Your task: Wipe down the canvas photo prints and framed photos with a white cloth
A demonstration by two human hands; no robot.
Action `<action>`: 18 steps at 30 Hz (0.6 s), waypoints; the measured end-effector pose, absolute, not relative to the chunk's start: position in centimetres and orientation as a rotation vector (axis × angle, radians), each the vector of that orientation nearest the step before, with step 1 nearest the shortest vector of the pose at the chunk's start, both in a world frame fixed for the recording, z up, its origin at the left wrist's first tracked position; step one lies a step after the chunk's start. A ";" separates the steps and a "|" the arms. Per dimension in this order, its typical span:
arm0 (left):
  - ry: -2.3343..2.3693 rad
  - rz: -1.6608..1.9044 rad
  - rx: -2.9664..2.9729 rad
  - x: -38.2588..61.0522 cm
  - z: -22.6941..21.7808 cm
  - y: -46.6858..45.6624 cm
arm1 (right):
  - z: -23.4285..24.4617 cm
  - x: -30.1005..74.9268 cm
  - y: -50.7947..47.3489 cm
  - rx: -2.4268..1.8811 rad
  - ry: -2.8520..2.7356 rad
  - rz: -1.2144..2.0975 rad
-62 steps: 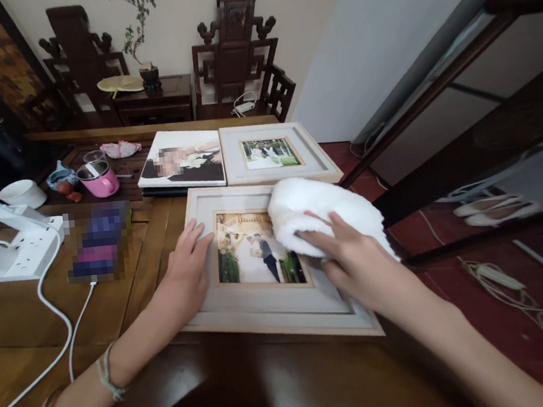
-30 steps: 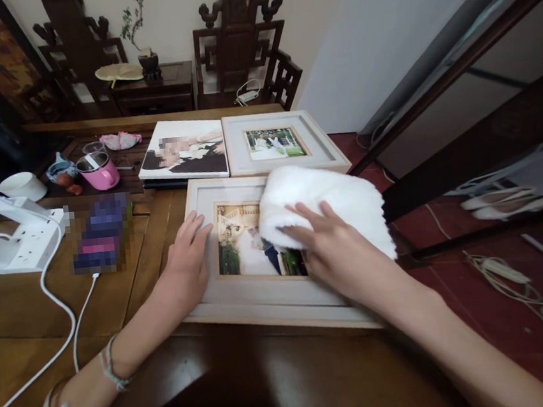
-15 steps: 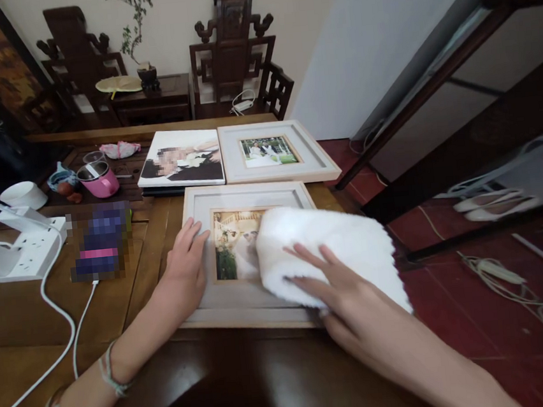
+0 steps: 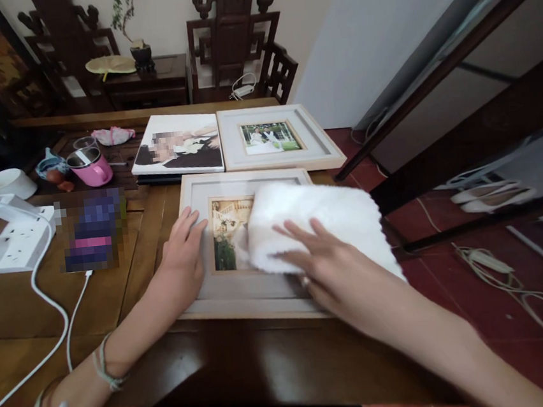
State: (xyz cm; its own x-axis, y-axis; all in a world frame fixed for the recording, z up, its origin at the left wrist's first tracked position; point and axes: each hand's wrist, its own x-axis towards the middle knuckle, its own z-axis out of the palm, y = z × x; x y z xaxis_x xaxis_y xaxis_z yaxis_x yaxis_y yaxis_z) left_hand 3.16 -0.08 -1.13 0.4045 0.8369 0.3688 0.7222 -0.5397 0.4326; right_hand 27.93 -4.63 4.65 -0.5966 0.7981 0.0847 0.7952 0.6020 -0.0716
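A light wooden picture frame (image 4: 257, 308) with a wide pale mat lies flat near the table's front edge. My left hand (image 4: 180, 257) holds its left side, with the fingers laid over the rim and mat. Under my right hand (image 4: 324, 256) is a folded, fluffy white cloth (image 4: 319, 202), pressed onto the frame's right half. The fingers are spread across the cloth, and the thumb side is partly hidden. The cloth covers the right part of the photo (image 4: 229, 233) and hangs past the frame's right side.
Behind lie a second frame (image 4: 277, 164) and a white-edged photo panel (image 4: 179, 145). To the left are a pixelated phone (image 4: 94, 230) on a cable, a white power strip (image 4: 20, 240), a pink mug (image 4: 90, 168) and a white cup (image 4: 10, 184). Dark rails (image 4: 447, 228) stand at right.
My right hand and the white cloth have slid slightly left over the photo. The left hand stays on the frame's left side. The whole view has shifted a little.
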 end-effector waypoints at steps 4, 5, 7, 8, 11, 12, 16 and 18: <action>1.392 0.828 2.463 3.3 -1.1 -0.2 | 5.9 27.5 -9.8 -1.222 -2.719 0.245; 1.395 0.822 2.458 3.3 -1.1 -0.2 | 6.0 27.2 -10.3 -1.212 -2.704 0.288; 1.399 0.806 2.444 3.2 -1.0 -0.2 | 5.8 26.0 -10.4 -1.162 -2.683 0.383; 1.398 0.802 2.438 3.1 -1.0 -0.1 | 5.5 25.2 -10.0 -1.114 -2.683 0.432; 1.341 0.825 2.460 2.7 -1.0 0.3 | 4.4 22.8 -8.3 -1.030 -2.668 0.479; 1.307 0.838 2.477 2.6 -1.0 0.5 | 4.1 22.3 -7.9 -1.033 -2.662 0.459; 1.282 0.886 2.496 2.4 -1.2 0.8 | 4.1 22.4 -8.0 -1.078 -2.625 0.349; 1.313 0.903 2.489 2.6 -1.2 0.7 | 4.6 24.0 -8.6 -1.119 -2.621 0.309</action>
State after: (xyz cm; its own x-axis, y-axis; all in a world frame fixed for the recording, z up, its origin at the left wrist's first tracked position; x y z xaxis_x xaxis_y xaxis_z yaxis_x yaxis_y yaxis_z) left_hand 2.61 0.65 -1.20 0.4234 0.7984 0.4280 0.6851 -0.5913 0.4254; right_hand 23.96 -8.59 4.57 -0.6631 0.7299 0.1660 0.6714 0.6780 -0.2994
